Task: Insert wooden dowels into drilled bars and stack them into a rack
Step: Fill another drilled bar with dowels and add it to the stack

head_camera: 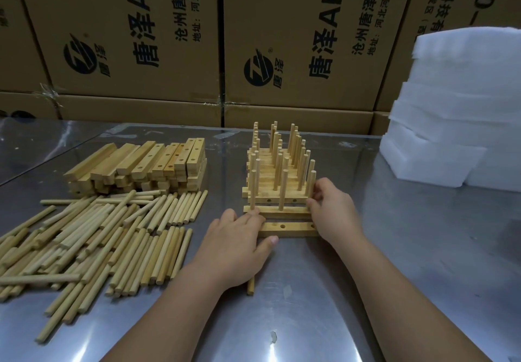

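A stepped rack (277,169) of drilled bars with upright dowels stands mid-table. Against its front lies a bar with upright dowels (282,210), and in front of that an empty drilled bar (290,227) lying flat. My left hand (239,239) covers the left ends of both, fingers on top and thumb against the empty bar's front face. My right hand (334,210) is at the right ends, its fingers curled round the dowelled bar's rightmost dowel (311,184). A pile of loose dowels (98,234) and a stack of drilled bars (146,164) lie to the left.
One dowel (250,285) lies on the metal table (394,263) under my left wrist. Stacked white foam sheets (456,113) stand at the right. Cardboard boxes (135,37) wall off the back of the table.
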